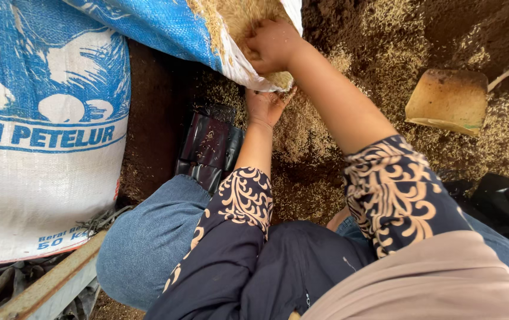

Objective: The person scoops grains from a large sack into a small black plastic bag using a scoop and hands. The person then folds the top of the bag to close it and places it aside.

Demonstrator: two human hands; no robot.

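Gripping the sack (165, 26) mouth, the right hand (272, 44) is closed on the white woven rim and holds it tilted over the ground (385, 53). Directly below, the left hand (266, 106) lies open, palm up, holding nothing firmly, with husk (302, 127) spilling past it. Husk already covers the ground; more remains inside the sack. 1 scoop (447, 101) lies unused near the right edge.

Husk-strewn dirt floor (165, 89) with scoop (447, 101).
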